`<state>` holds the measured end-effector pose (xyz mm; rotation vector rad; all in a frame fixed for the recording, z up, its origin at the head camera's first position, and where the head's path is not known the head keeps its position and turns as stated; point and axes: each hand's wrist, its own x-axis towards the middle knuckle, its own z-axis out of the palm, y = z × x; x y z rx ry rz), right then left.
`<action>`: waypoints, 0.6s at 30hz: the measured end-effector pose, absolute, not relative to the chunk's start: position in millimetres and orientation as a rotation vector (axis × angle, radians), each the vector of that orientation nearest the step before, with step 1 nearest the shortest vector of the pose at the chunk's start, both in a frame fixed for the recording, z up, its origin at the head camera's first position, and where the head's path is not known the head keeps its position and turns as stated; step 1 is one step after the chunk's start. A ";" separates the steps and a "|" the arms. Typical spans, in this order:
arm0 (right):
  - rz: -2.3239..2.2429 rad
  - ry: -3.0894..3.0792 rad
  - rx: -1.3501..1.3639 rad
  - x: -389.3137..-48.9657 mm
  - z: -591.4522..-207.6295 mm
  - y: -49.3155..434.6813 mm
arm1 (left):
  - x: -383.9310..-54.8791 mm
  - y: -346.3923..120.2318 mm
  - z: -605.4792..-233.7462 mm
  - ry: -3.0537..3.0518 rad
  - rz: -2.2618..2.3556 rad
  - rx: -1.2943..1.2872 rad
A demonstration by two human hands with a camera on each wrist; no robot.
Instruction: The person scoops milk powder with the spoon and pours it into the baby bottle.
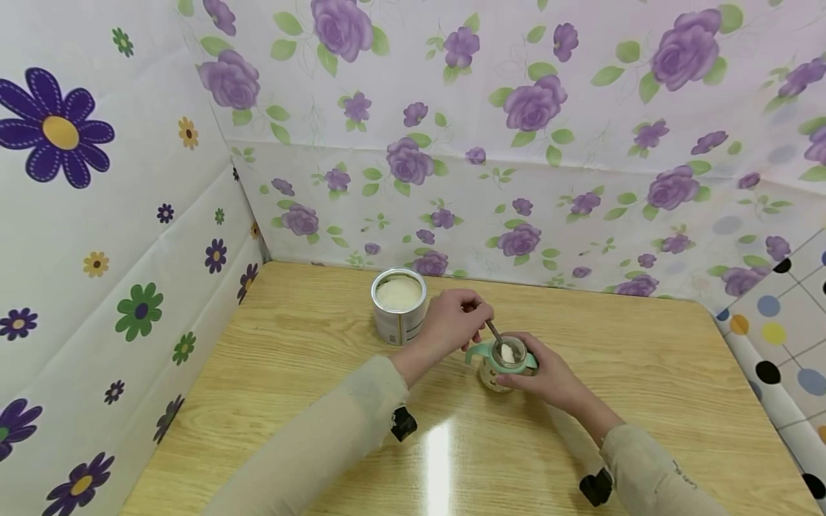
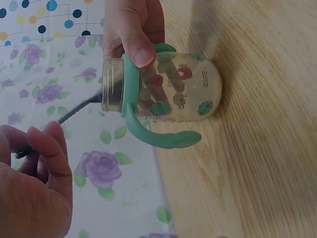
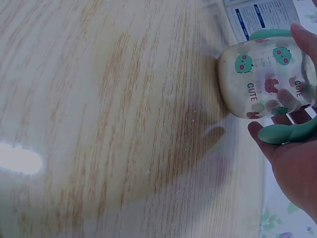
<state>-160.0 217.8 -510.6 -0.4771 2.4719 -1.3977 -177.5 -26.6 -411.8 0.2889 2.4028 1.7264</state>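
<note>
My left hand (image 1: 453, 319) pinches the handle of a metal spoon (image 2: 79, 107), whose bowl end is inside the mouth of a clear baby bottle (image 2: 181, 89). White powder (image 1: 508, 354) shows within the bottle's mouth; whether it lies on the spoon or lower down, I cannot tell. Green handles (image 2: 158, 136) stick out on both sides of the bottle's collar, and its wall carries small cartoon prints. Around the bottle's upper part, my right hand (image 1: 548, 374) grips it from the right. Its base appears to stand on the table.
Behind my left forearm stands an opened tin (image 1: 391, 322) holding pale powder. The wooden table (image 1: 310, 308) meets flower-printed cloth (image 1: 409, 161) at the back and left, and dotted cloth (image 1: 784, 337) at the right. A few specks lie on the wood near the bottle.
</note>
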 end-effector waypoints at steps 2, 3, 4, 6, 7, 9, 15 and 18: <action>-1.394 2.483 -0.481 -160.5 -511.8 217.9 | -178.3 -26.2 -411.4 2.407 1.709 0.306; -1.392 2.488 -0.482 -160.7 -512.6 217.9 | -178.6 -26.2 -411.4 2.411 1.697 0.314; -1.392 2.488 -0.481 -161.1 -513.1 217.8 | -179.2 -26.3 -411.8 2.413 1.686 0.320; -1.389 2.492 -0.481 -161.5 -514.0 217.8 | -180.0 -26.9 -413.1 2.397 1.679 0.327; -1.393 2.490 -0.476 -161.6 -514.3 217.6 | -180.4 -27.5 -414.0 2.384 1.681 0.329; -1.398 2.486 -0.480 -161.4 -514.4 217.4 | -181.0 -28.8 -416.0 2.336 1.707 0.329; -1.406 2.491 -0.484 -159.1 -511.2 216.9 | -184.1 -29.9 -423.2 2.062 1.907 0.217; -1.410 2.494 -0.480 -158.6 -510.2 216.5 | -185.4 -29.6 -424.4 1.976 1.959 0.165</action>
